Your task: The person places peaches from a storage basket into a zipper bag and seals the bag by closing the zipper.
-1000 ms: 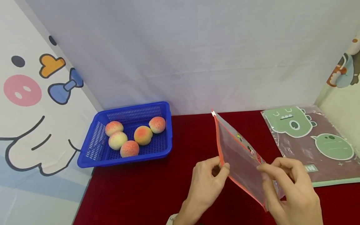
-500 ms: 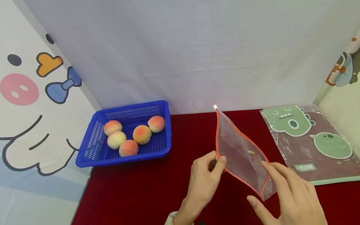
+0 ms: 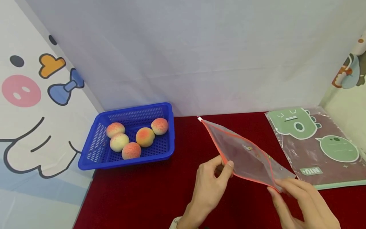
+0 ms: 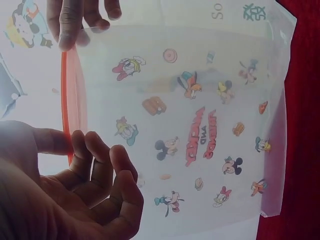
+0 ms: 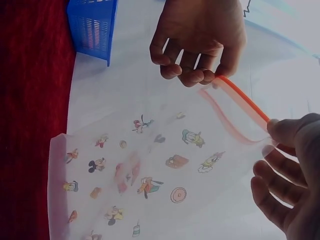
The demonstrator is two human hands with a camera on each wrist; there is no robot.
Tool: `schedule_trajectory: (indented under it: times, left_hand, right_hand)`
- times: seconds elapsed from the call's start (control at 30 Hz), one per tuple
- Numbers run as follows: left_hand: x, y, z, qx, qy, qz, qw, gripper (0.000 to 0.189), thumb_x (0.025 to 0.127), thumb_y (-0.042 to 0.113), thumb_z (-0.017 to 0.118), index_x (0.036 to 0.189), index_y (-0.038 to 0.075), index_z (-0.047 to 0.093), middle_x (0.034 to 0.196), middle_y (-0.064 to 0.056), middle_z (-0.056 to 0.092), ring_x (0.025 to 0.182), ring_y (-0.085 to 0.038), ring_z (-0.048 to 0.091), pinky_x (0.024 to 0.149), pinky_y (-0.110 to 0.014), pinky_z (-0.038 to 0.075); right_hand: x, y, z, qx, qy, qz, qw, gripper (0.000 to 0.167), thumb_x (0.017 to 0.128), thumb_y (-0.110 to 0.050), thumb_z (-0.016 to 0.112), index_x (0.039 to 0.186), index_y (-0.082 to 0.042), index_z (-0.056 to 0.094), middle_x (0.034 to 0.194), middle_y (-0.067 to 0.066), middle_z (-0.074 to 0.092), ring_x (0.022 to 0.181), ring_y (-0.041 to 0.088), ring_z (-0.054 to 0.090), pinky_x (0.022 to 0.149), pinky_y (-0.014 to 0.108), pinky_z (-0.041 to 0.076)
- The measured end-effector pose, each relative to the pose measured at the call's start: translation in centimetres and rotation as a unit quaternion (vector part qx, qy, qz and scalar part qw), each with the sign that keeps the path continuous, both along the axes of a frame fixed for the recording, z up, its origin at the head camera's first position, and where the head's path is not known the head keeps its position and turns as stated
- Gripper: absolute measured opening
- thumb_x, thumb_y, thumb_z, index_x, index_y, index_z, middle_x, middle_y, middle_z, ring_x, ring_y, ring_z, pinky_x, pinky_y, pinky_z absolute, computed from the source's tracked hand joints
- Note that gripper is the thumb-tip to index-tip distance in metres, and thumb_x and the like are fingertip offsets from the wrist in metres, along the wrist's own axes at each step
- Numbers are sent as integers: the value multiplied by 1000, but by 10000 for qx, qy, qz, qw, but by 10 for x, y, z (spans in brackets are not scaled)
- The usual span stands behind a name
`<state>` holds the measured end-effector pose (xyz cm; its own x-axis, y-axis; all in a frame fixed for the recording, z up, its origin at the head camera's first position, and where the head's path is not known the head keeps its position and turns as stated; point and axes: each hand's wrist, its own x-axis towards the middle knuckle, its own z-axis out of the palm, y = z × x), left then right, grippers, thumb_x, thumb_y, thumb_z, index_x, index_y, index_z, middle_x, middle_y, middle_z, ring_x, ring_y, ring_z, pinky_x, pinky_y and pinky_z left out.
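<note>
A see-through zip bag (image 3: 243, 152) with a red-orange edged mouth and small cartoon prints hangs between my hands, its mouth spread apart. My left hand (image 3: 210, 184) pinches the near rim of the mouth between thumb and fingers. At the mouth's right corner, my right hand (image 3: 303, 200) pinches the rim with thumb and fingertips. A white zip slider (image 3: 199, 118) sits at the far corner of the mouth. In the left wrist view, the printed side of the bag (image 4: 200, 130) hangs down over the red cloth.
A blue basket (image 3: 125, 164) stands at the back left, holding several peaches (image 3: 145, 137). On the right lies a flat clear bag (image 3: 300, 156) with green cartoon figures. Dark red cloth (image 3: 137, 197) covers the table, and a white curtain (image 3: 200, 57) rises behind it.
My right hand came off the bag's far side, spread its fingers, then took the right corner of the mouth. The bag's slider end swung left; my left hand kept its hold.
</note>
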<state>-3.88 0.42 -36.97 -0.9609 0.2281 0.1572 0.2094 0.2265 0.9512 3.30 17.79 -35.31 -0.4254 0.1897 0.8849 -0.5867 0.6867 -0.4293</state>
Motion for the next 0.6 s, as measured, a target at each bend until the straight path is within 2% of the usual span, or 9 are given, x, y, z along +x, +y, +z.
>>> schedule_trajectory:
  times: [0.17,0.33,0.47,0.6]
  left_hand:
    - [0,0,-1,33,28,-26,10000,35,103,28,61,75,9,67,72,-7,71,60,2,55,54,-19,47]
    - [-2,-2,-2,-22,131,31,9999,37,104,31,59,76,9,67,70,-3,70,59,2,53,52,-18,45]
    - [-4,-4,-4,-64,405,127,9991,38,105,30,56,75,9,66,68,-1,67,57,2,49,50,-18,42]
    - [-5,-8,-6,-69,628,222,9978,40,107,29,55,72,13,64,63,1,60,54,1,42,48,-19,38]
  right_hand:
    - [9,9,-6,117,-613,-119,9980,56,95,-48,73,84,7,76,79,21,69,92,-6,59,94,2,42]
    - [18,9,-6,-104,-1226,-177,9922,47,93,-43,78,94,4,79,88,19,74,98,-12,60,95,1,43]
    - [22,6,-7,-306,-1391,-158,9897,36,90,-30,83,97,5,79,94,14,76,101,-13,62,95,1,45]
    - [23,4,-9,-295,-1380,-157,9899,31,89,-27,84,96,4,79,92,18,74,102,-13,62,95,1,45]
